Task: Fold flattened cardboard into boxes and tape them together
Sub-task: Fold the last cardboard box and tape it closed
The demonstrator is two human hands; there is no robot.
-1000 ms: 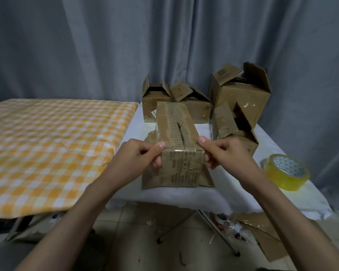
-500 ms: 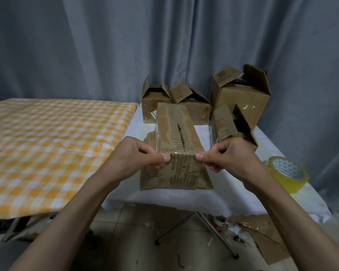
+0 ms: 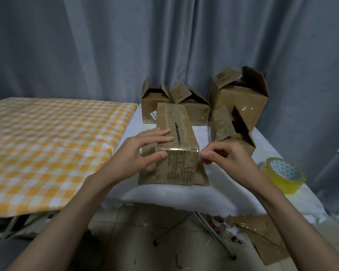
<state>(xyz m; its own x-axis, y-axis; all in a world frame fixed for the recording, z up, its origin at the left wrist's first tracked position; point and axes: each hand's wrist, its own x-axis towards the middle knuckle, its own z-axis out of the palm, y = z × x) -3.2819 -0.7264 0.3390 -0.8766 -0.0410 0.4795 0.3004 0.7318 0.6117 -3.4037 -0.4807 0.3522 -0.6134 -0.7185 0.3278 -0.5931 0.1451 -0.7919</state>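
Four open-flapped brown cardboard boxes [image 3: 241, 98] wait behind the long taped brown cardboard box [image 3: 176, 145], already closed. Left hand [image 3: 143, 151] presses it flat-fingered; right hand [image 3: 223, 155] pinches its tape corner. Yellow tape roll [image 3: 284, 174] lies right of it.

Grey curtain [image 3: 86, 45] behind, checked table [image 3: 47, 143] left, tiled floor [image 3: 125, 251].

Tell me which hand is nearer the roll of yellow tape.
Right. The right hand is at the near right corner of the long box, with bare white cloth between it and the yellow tape roll. The left hand rests on the box's left side, farther away.
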